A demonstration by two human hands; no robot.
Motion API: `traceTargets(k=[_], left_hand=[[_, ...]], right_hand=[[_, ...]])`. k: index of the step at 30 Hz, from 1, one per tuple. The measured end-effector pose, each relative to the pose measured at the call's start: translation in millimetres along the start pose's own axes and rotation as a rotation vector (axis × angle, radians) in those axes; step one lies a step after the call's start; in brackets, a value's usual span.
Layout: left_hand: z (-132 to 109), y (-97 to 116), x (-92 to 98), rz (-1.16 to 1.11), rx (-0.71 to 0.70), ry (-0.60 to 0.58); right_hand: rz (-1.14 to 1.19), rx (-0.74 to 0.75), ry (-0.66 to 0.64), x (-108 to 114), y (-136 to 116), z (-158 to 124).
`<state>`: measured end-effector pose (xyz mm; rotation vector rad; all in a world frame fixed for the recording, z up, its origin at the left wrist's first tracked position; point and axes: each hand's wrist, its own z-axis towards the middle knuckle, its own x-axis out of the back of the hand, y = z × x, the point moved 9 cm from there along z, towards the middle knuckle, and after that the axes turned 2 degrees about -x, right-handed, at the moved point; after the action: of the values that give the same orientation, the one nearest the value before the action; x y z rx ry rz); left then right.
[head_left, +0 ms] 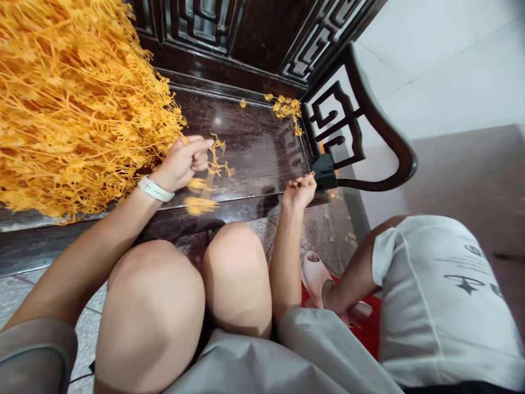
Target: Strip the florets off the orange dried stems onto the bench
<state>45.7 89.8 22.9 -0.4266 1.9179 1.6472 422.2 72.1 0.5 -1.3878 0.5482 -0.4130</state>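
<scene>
My left hand (186, 158), with a white band on its wrist, is closed on an orange plastic sprig (215, 158). The sprig's branches stick out to the right of the fingers, and its lower parts are blurred. A large heap of the same orange sprigs (82, 109) lies directly left of that hand. Over the right end of the dark wooden bench, my right hand (300, 190) has its fingers curled in. A tiny yellow speck shows at its fingertips, too small to name. Right beside these fingers is a dark box-like object (325, 172) at the bench's armrest.
Small orange pieces (287, 108) lie in the bench's back right corner. The glossy bench seat (254, 148) has a carved backrest and a curved armrest (381, 131). At the right, another person in a grey garment (435, 295) sits close by. Scraps lie on the floor.
</scene>
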Motion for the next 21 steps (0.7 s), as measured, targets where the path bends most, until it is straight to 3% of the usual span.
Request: traceTargets(k=[3, 9, 15, 21], left_hand=[[5.6, 8.2, 10.8, -0.065, -0.023, 0.037], [11.4, 7.3, 22.1, -0.003, -0.068, 0.088], [16.9, 7.5, 29.0, 0.115, -0.131, 0.049], [13.5, 6.4, 31.6, 0.146, -0.126, 0.117]], right_hand=[[-0.064, -0.007, -0.035, 14.9, -16.0, -6.6], [-0.32, -0.015, -0.249, -17.4, -7.2, -42.7], [-0.577, 0.112, -0.195, -12.9, -3.1, -48.0], [-0.793, 0.262, -0.192, -20.6, 1.5, -67.7]])
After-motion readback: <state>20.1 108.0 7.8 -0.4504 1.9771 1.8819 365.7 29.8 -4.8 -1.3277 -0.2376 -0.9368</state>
